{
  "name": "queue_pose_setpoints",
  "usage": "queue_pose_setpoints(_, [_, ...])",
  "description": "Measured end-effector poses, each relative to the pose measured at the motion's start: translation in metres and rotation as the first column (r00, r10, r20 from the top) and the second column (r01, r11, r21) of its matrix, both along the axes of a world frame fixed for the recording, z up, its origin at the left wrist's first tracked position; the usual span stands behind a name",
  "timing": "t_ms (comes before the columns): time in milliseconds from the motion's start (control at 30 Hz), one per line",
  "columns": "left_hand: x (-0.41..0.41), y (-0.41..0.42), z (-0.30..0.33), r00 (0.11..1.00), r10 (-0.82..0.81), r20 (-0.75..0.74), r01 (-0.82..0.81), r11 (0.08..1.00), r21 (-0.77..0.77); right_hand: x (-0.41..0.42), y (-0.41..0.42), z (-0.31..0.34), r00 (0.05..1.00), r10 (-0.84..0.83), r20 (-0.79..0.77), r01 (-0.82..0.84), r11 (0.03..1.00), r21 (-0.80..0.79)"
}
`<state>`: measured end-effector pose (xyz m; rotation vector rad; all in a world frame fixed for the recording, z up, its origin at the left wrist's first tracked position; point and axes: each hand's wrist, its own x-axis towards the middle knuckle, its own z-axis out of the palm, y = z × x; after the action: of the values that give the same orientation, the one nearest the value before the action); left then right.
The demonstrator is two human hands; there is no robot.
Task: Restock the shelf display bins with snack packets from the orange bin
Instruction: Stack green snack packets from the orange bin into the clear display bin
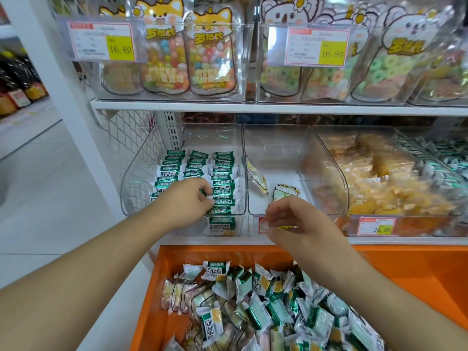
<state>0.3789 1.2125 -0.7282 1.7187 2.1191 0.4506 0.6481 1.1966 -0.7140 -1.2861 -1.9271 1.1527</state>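
Orange bin (405, 269) at 6 o'clock holds loose green-and-white packets (266, 307), below a shelf (177, 104) of clear display bins. At 9 o'clock of centre, the left hand (187, 202) reaches into the left display bin (131, 196), fingers (206, 191) pinching a packet among neat rows (200, 171). Right hand (291, 219) hovers before the middle bin (326, 158), fingers curled loosely, holding nothing visible.
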Motion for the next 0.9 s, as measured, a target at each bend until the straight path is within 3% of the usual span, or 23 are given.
queue_pose_setpoints(100, [0.011,-0.021,-0.001,0.993,-0.074,-0.095,0.082,0.993,0.079,0.004,-0.003,0.002,1.000,-0.007,0.000,0.007,1.000,0.018])
queue_pose_setpoints(267, [0.019,-0.034,0.002,0.961,-0.195,-0.196,0.170,0.976,-0.136,0.007,-0.008,0.004,1.000,0.002,0.017,-0.002,1.000,0.031])
queue_pose_setpoints(467, [0.013,-0.034,-0.006,0.945,-0.230,-0.234,0.193,0.966,-0.171,0.011,-0.008,0.003,1.000,0.000,0.015,0.000,1.000,0.021])
queue_pose_setpoints(700, [0.009,-0.035,-0.023,0.937,-0.238,-0.254,0.239,0.971,-0.028,0.008,-0.008,-0.001,0.999,0.026,0.031,-0.027,0.999,0.031])
queue_pose_setpoints(900, [0.026,-0.061,-0.019,0.982,-0.155,-0.111,0.178,0.955,0.239,0.015,-0.013,-0.004,0.997,0.053,0.048,-0.054,0.998,0.021])
